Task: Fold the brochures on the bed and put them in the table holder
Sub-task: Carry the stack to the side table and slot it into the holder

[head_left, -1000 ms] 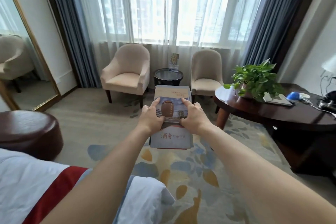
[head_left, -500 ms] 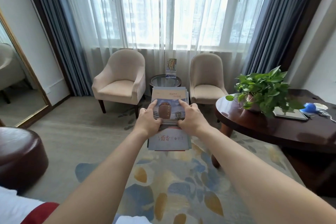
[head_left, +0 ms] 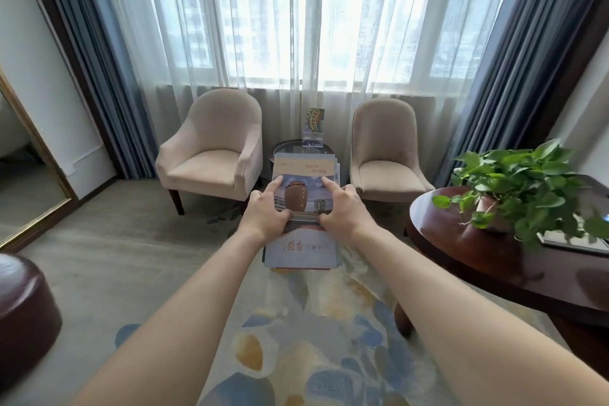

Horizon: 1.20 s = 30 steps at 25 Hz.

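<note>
Bed gone from view; both hands [head_left: 268, 214] [head_left: 342, 212], fingers clamped on the brochures [head_left: 301, 217], closer to the holder [head_left: 313, 128].

I'm seeing beige armchairs [head_left: 214, 155] flanking the dark round side table [head_left: 290, 150], blue-grey curtains [head_left: 99, 59] hanging behind it. Before that table, a cream rug [head_left: 313, 339] is showing blue and ochre blotches.

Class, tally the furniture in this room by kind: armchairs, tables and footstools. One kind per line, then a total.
Armchairs: 2, left armchair and right armchair
Tables: 2, small round table and dark wooden table
Footstools: 1, brown footstool
Total: 5
</note>
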Each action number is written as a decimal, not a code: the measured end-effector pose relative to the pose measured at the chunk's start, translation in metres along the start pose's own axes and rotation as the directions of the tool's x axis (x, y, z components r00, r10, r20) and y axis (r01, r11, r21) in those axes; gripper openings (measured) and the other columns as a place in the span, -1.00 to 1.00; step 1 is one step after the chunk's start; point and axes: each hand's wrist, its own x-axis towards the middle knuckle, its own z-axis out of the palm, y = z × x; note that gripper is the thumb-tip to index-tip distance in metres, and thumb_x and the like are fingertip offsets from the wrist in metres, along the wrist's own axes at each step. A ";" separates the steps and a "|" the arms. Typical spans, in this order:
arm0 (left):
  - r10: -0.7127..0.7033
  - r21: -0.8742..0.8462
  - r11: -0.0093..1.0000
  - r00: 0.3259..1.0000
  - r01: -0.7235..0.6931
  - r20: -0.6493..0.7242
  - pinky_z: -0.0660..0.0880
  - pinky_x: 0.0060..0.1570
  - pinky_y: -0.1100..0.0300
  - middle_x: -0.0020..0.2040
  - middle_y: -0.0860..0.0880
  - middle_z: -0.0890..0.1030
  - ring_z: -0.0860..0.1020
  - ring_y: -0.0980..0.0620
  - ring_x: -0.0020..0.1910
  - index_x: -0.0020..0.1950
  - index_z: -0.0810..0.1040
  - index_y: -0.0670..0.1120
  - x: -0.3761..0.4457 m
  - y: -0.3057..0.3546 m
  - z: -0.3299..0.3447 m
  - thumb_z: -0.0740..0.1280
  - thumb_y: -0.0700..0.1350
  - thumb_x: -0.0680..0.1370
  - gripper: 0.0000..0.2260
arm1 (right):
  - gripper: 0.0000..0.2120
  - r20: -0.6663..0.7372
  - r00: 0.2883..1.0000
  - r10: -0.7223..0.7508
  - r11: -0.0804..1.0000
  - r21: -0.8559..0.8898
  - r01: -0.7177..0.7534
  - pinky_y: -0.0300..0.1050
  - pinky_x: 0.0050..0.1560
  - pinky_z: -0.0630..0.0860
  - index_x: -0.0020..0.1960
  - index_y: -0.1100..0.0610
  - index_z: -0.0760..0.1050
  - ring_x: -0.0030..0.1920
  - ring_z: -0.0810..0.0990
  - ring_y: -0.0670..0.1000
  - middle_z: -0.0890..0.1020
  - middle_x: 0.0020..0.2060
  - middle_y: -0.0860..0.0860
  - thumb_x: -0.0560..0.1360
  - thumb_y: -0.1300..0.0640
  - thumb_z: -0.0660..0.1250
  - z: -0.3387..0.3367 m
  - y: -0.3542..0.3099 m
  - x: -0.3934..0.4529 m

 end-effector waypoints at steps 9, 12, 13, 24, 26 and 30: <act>0.038 0.019 0.999 0.999 -0.039 0.027 0.53 -0.09 0.13 0.14 -0.10 0.36 0.49 0.01 -0.05 0.60 0.13 0.12 0.185 -0.016 0.004 0.40 -0.11 0.55 -0.30 | -0.23 -0.029 0.999 0.033 0.999 -0.014 -0.034 0.06 0.13 0.61 0.61 -0.06 0.09 0.15 0.51 0.15 0.34 0.23 0.11 0.51 0.14 0.38 0.008 0.002 0.180; 0.026 0.019 0.999 0.999 -0.027 0.047 0.59 -0.01 0.07 0.17 -0.12 0.37 0.51 -0.03 0.01 0.61 0.13 0.10 0.233 -0.018 0.010 0.40 -0.12 0.55 -0.30 | -0.23 -0.030 0.999 0.032 0.999 -0.024 -0.033 0.04 0.14 0.60 0.61 -0.07 0.10 0.15 0.50 0.14 0.34 0.23 0.11 0.51 0.13 0.38 0.009 0.010 0.229; 0.026 0.011 1.000 0.998 -0.026 0.055 0.61 0.03 0.03 0.18 -0.13 0.38 0.52 -0.04 0.03 0.61 0.13 0.10 0.247 -0.018 0.013 0.40 -0.12 0.55 -0.30 | -0.23 -0.032 0.999 0.029 0.999 -0.032 -0.030 -0.01 0.13 0.59 0.61 -0.07 0.10 0.14 0.49 0.12 0.34 0.24 0.11 0.50 0.12 0.39 0.008 0.014 0.244; 0.020 0.100 0.995 0.999 -0.018 -0.026 0.31 -0.08 0.30 0.12 -0.06 0.39 0.40 0.16 -0.21 0.60 0.16 0.11 0.462 0.001 0.067 0.39 -0.07 0.53 -0.31 | -0.19 -0.025 0.999 -0.022 0.999 -0.029 0.022 -0.14 0.06 0.45 0.62 -0.06 0.09 0.13 0.46 0.13 0.34 0.29 0.13 0.48 0.13 0.40 -0.018 0.072 0.468; 0.016 0.112 0.994 0.999 -0.012 -0.030 0.31 -0.09 0.30 0.14 -0.07 0.41 0.42 0.15 -0.21 0.60 0.17 0.11 0.498 0.006 0.070 0.39 -0.06 0.53 -0.31 | -0.19 -0.015 0.999 -0.031 0.999 -0.019 0.031 -0.18 0.00 0.44 0.61 -0.06 0.09 0.07 0.42 0.06 0.34 0.28 0.12 0.48 0.12 0.42 -0.024 0.075 0.506; 0.014 0.071 0.997 1.000 -0.013 -0.016 0.51 0.05 0.12 0.18 -0.20 0.48 0.56 -0.08 -0.05 0.60 0.19 0.04 0.562 0.006 0.076 0.40 -0.13 0.52 -0.31 | -0.19 -0.009 0.999 -0.041 0.999 -0.016 0.041 -0.13 0.07 0.48 0.62 -0.06 0.09 0.13 0.48 0.12 0.34 0.29 0.13 0.48 0.13 0.41 -0.026 0.081 0.571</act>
